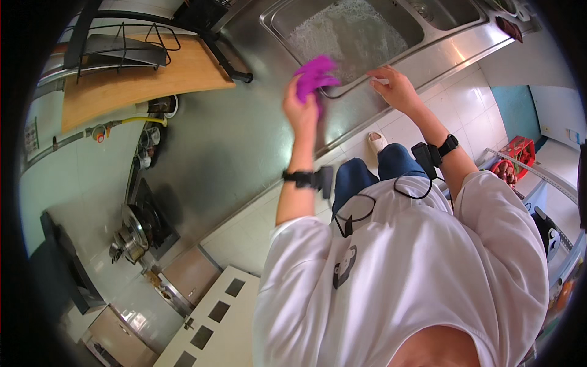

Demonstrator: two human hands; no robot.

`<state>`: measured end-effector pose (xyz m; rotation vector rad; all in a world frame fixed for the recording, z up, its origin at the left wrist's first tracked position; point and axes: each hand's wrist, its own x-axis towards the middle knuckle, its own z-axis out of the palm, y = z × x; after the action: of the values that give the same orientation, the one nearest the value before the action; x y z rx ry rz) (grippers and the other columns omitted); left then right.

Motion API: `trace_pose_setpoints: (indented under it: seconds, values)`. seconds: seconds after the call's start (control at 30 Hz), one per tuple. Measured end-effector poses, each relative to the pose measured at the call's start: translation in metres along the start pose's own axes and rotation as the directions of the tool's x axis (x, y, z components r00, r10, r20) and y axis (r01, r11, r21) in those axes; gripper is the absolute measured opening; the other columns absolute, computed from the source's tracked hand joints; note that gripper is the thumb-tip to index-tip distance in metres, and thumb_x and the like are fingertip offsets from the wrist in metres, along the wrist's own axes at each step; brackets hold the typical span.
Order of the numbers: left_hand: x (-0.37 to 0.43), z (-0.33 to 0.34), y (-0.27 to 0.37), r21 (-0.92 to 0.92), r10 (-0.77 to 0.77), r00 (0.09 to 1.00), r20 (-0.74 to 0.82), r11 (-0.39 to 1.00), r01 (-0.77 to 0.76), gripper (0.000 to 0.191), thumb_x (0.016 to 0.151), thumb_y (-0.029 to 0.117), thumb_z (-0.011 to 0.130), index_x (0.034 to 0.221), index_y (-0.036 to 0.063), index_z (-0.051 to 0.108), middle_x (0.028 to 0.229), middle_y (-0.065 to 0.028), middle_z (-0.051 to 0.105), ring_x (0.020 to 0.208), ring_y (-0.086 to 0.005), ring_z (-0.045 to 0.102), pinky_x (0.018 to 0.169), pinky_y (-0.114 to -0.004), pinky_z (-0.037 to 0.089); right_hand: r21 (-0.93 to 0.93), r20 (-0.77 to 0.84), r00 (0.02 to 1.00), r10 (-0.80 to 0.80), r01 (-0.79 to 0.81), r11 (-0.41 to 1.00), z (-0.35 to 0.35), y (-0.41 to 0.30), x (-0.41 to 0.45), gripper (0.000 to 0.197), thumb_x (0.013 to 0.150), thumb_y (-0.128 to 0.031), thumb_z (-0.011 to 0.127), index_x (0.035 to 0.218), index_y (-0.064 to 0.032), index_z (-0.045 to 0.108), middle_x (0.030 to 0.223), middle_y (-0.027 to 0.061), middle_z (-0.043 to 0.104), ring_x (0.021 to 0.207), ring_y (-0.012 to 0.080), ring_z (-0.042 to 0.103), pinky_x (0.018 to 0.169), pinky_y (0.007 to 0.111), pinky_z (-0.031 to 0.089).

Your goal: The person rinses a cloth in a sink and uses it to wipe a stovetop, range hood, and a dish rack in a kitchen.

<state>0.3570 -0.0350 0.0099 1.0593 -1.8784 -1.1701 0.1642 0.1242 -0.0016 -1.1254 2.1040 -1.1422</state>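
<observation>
My left hand [300, 108] grips a bunched purple cloth [316, 75] above the steel counter, by the near corner of the sink. The cloth is slightly blurred. My right hand [393, 89] hovers at the sink's front rim, thumb and fingers a little apart. A small whitish patch shows between them; whether it is a held thing or the surface behind cannot be told. Ahead of both hands, the stainless-steel sink basin [415, 34] contains cloudy water with foam [348, 34] on it. A dark cord-like curve [337, 96] runs along the basin's near corner.
A second basin [451, 18] adjoins at the right. Left, a wooden board [183, 75] and a black wire rack [121, 46] stand over the steel counter [229, 133]. Farther left are a gas cooktop [158, 225] and metal pots [133, 234]. Red baskets [523, 153] sit at right.
</observation>
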Motion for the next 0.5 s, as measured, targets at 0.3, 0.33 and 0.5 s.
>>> trace_pose_setpoints:
  seconds: [0.3, 0.33, 0.5]
  values:
    - [-0.193, -0.205, -0.126, 0.602, 0.130, 0.927, -0.351, 0.790, 0.117, 0.054, 0.077, -0.001, 0.058, 0.130, 0.0030, 0.051, 0.145, -0.0231, 0.040, 0.133, -0.0407, 0.037, 0.112, -0.048, 0.029, 0.090, 0.055, 0.998, -0.005, 0.000, 0.996, 0.021, -0.014, -0.049, 0.024, 0.087, -0.017, 0.063, 0.109, -0.0075, 0.068, 0.100, 0.0142, 0.062, 0.091, 0.0294, 0.066, 0.079, 0.036, 0.052]
    - [-0.197, -0.190, -0.121, 0.602, 0.099, 0.944, -0.315, 0.789, 0.118, 0.056, 0.077, 0.000, 0.060, 0.132, 0.0031, 0.049, 0.146, -0.0232, 0.038, 0.135, -0.0413, 0.035, 0.113, -0.048, 0.027, 0.091, 0.065, 0.998, -0.013, 0.007, 0.996, 0.027, -0.015, -0.053, 0.024, 0.087, -0.017, 0.063, 0.109, -0.0075, 0.068, 0.100, 0.0142, 0.062, 0.091, 0.0294, 0.066, 0.079, 0.036, 0.052]
    - [-0.178, -0.074, -0.055, 0.552, 0.139, 0.987, -0.082, 0.831, -0.072, 0.062, 0.074, -0.003, 0.067, 0.133, 0.0018, 0.048, 0.146, -0.0228, 0.035, 0.135, -0.0449, 0.031, 0.113, -0.051, 0.025, 0.121, 0.123, 0.992, -0.031, 0.016, 0.993, 0.067, -0.039, -0.077, 0.025, 0.086, -0.014, 0.065, 0.110, -0.0055, 0.067, 0.102, 0.0150, 0.062, 0.089, 0.0291, 0.066, 0.078, 0.035, 0.052]
